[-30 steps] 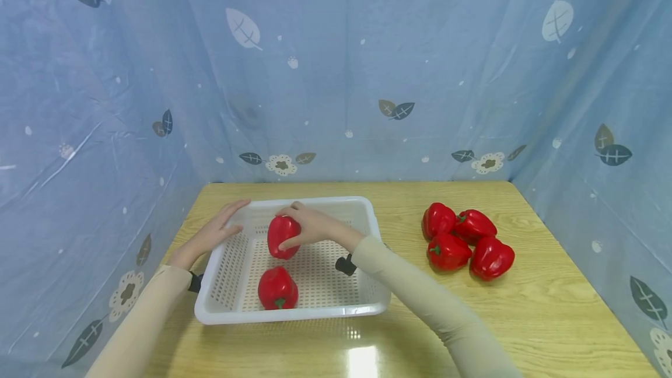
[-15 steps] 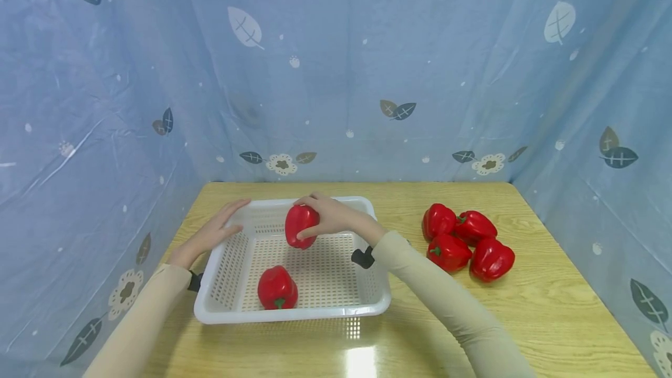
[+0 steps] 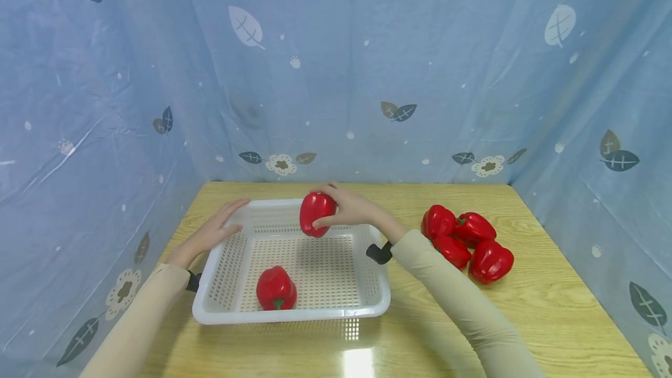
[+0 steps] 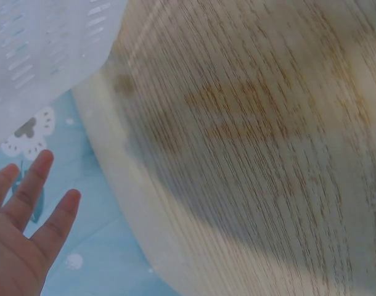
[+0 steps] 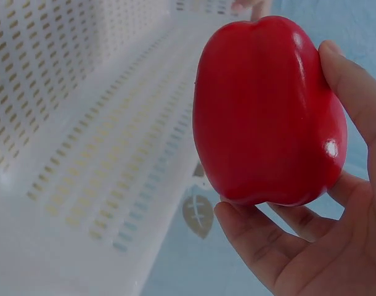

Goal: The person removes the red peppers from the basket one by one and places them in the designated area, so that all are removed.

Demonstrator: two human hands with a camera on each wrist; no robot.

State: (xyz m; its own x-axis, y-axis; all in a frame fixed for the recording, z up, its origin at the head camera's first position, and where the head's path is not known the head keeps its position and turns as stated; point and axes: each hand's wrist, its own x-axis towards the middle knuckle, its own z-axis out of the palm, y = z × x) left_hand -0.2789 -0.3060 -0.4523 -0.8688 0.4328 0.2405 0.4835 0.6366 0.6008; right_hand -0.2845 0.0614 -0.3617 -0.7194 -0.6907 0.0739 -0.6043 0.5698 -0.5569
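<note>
My right hand [image 3: 352, 209] grips a red bell pepper [image 3: 317, 213] over the back of the white basket [image 3: 294, 313]. In the right wrist view the thumb lies along one side of this pepper [image 5: 268, 111] and the fingers [image 5: 256, 237] curl at its end. A second red bell pepper [image 3: 276, 288] lies inside the basket near the front wall, its green stem towards me. My left hand [image 3: 210, 233] is at the basket's left rim with its fingers spread. Those fingers [image 4: 57, 222] look straight in the left wrist view, with a corner of the basket above them.
Several more red bell peppers [image 3: 489, 261] sit in a cluster on the right of the wooden table [image 3: 556, 308]. My right forearm passes in front of part of that cluster. A blue patterned curtain [image 3: 315, 74] closes off the back and sides.
My right hand has lifted the bell pepper from the middle of the basket, up and to the right towards the back rim. My left hand stays in place.
</note>
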